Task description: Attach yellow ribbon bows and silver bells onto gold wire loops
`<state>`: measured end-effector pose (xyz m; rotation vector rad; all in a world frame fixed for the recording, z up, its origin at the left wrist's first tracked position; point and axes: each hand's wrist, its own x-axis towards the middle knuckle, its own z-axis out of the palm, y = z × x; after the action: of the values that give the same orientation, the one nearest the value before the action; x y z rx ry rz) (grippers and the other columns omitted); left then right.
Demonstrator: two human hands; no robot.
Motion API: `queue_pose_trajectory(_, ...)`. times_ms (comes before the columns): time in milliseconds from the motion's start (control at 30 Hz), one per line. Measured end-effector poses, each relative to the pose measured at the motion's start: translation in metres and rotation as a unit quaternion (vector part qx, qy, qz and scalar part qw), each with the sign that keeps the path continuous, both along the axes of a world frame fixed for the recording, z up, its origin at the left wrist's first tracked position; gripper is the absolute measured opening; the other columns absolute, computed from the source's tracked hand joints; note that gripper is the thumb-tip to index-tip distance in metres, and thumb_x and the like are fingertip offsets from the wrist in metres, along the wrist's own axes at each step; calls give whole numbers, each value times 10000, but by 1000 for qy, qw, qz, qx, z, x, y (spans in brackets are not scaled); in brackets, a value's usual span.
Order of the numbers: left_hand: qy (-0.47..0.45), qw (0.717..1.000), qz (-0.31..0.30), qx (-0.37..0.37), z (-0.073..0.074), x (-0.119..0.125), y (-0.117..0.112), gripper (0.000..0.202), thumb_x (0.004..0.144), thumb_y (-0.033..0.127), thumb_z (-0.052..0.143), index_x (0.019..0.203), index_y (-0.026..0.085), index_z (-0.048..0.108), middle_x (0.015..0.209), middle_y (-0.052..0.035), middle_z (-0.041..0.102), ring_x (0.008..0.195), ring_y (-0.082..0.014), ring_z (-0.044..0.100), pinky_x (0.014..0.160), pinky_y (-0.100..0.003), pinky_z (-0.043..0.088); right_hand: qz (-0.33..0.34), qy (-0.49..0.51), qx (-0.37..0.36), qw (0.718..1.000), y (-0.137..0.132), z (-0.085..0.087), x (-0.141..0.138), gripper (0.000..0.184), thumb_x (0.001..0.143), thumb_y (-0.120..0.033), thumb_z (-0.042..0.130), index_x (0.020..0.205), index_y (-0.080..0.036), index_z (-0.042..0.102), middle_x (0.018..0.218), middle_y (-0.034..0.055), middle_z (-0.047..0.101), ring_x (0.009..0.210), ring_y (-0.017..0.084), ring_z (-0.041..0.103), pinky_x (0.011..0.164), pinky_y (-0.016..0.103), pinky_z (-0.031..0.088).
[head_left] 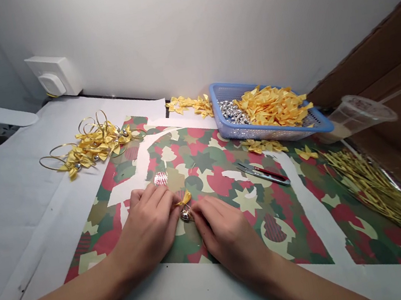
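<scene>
My left hand and my right hand meet low in the middle of a red-and-green patterned paper sheet. Between their fingertips is a small yellow ribbon bow, with a silver jingle bell just below it. Both hands appear to pinch this piece, though my fingers hide how the two parts are joined. A shiny silver wrapper scrap lies just beyond my left fingers.
A blue plastic basket holds silver bells and yellow bows, with more bows behind. Bows with gold wire loops lie left. Red-handled snips, gold twist ties and a clear plastic cup lie right.
</scene>
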<state>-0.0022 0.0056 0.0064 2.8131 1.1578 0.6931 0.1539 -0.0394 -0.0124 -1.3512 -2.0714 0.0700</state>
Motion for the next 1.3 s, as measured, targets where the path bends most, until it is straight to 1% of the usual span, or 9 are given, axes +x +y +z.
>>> queue_pose_trajectory(367, 3, 1000, -14, 14, 0, 0, 0, 210, 904, 114, 380, 734, 165, 491, 676, -9, 548, 675, -167, 470, 654, -309, 304, 7, -6, 6, 1000, 0, -1, 0, 264, 874, -37, 341, 704, -169, 494, 598, 13, 487, 546, 139, 420, 497, 251, 357)
queue_pose_trajectory(533, 6, 1000, -5, -8, 0, -1, 0, 210, 903, 130, 374, 725, 181, 473, 680, -5, 559, 669, -166, 475, 646, -311, 305, 6, 8, -6, 1000, 0, -1, 2, 264, 908, -87, 343, 710, -177, 494, 601, 10, 491, 546, 137, 436, 506, 247, 376)
queue_pose_trajectory(733, -12, 999, 7, -33, 1, -2, 0, 180, 890, 135, 389, 736, 184, 467, 694, -2, 583, 677, -165, 492, 659, -315, 304, 1, 40, -53, 998, 0, 6, 3, 231, 927, -135, 372, 736, -185, 491, 656, 13, 544, 588, 133, 507, 547, 239, 419)
queue_pose_trajectory(967, -47, 997, 7, -57, 3, -2, -3, 156, 884, 142, 415, 756, 186, 493, 723, 0, 610, 696, -162, 511, 672, -322, 292, -3, 75, -68, 995, -2, 10, 6, 174, 913, -128, 408, 792, -178, 522, 698, 25, 589, 615, 135, 554, 564, 242, 441)
queue_pose_trajectory(1133, -55, 996, 11, -63, 2, -2, -3, 155, 890, 147, 417, 762, 193, 490, 723, 2, 608, 706, -167, 524, 677, -326, 284, -12, 102, -77, 992, -3, 11, 6, 142, 904, -142, 433, 828, -185, 546, 719, 20, 609, 627, 130, 571, 572, 234, 462)
queue_pose_trajectory(1300, -55, 996, 13, -73, 2, -3, -2, 135, 877, 125, 439, 773, 187, 497, 743, -1, 616, 718, -163, 525, 684, -323, 283, -5, 114, -78, 990, -4, 11, 6, 133, 883, -106, 450, 834, -184, 546, 722, 17, 602, 629, 127, 564, 574, 221, 461)
